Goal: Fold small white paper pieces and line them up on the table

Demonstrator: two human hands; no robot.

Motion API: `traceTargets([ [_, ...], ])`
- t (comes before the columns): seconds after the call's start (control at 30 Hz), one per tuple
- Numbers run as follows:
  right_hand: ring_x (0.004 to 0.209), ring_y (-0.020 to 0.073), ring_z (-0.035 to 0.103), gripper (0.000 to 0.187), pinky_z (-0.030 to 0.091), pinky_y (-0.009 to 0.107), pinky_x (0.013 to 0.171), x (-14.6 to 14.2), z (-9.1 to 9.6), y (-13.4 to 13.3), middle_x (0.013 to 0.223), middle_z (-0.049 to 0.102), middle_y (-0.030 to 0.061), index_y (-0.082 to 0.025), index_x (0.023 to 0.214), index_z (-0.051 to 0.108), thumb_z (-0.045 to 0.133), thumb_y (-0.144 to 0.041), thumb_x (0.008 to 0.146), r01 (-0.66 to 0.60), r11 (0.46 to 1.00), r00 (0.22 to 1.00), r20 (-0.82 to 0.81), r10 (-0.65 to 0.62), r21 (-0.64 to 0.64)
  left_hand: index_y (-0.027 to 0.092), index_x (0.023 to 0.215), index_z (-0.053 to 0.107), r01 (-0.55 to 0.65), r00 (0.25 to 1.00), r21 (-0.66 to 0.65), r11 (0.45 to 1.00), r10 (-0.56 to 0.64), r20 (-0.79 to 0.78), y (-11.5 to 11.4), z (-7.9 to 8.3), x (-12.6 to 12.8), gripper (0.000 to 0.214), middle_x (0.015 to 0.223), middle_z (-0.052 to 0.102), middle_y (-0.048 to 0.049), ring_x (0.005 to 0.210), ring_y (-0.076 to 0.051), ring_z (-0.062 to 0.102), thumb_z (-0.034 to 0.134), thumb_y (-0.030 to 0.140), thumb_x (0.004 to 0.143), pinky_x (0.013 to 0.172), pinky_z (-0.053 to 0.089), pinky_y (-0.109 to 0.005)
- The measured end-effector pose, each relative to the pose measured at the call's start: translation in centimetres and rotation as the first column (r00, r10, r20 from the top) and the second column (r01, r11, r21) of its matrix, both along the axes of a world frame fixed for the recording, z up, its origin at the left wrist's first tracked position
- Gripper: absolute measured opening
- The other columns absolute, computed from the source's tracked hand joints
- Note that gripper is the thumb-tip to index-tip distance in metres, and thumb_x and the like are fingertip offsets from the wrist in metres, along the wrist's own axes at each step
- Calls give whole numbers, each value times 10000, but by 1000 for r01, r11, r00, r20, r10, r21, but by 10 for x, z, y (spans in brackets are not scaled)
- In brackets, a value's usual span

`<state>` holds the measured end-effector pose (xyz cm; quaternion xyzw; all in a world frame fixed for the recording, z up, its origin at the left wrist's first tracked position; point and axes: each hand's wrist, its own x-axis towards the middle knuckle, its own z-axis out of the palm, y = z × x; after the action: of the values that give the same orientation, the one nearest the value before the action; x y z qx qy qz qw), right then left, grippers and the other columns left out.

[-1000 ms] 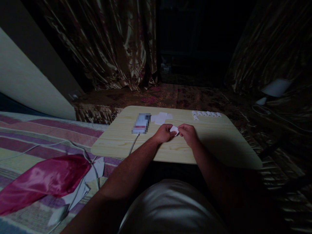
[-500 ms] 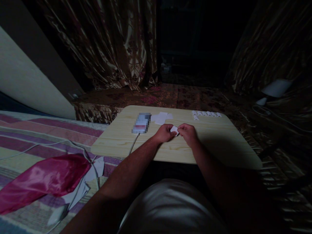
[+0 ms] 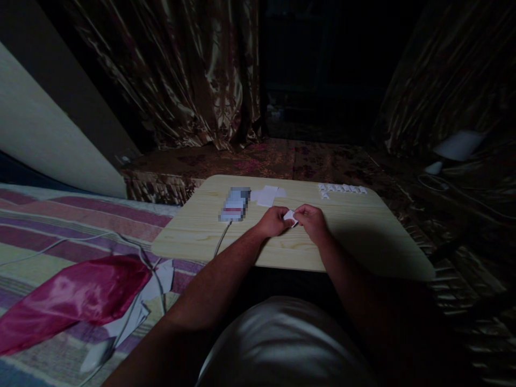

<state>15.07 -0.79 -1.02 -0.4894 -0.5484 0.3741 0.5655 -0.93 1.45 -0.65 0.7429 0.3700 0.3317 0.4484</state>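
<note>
Over the middle of a pale wooden lap table [image 3: 355,236], my left hand [image 3: 273,221] and my right hand [image 3: 311,221] meet, both pinched on one small white piece of paper [image 3: 289,216]. Their fingers are curled round its edges. Just beyond the hands lie flat white paper pieces [image 3: 266,195]. A row of several small folded white paper pieces [image 3: 341,189] sits at the table's far right edge.
A phone [image 3: 234,204] with a cable lies on the table's left part. Left of the table is a striped bedspread with a red plastic bag [image 3: 68,298] and paper scraps [image 3: 161,277]. Dark curtains hang behind. A white lamp-like object [image 3: 455,145] stands far right.
The small paper has tilted slightly between the fingers; the hands stay in the same place.
</note>
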Motion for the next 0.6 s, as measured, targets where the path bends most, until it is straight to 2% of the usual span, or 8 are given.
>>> traceTargets([
  [0.6,510,116,491,100,374,245,509,0,-1,1,557,589,-23,-180,652,649,656,-279,636,15,1000,1000,22,-15,-6,122,731,642,-14,1000,-10,1000,13,-11,0,-1,2,266,598,532,24,536,-85,413,684,381,685,506,297,-210],
])
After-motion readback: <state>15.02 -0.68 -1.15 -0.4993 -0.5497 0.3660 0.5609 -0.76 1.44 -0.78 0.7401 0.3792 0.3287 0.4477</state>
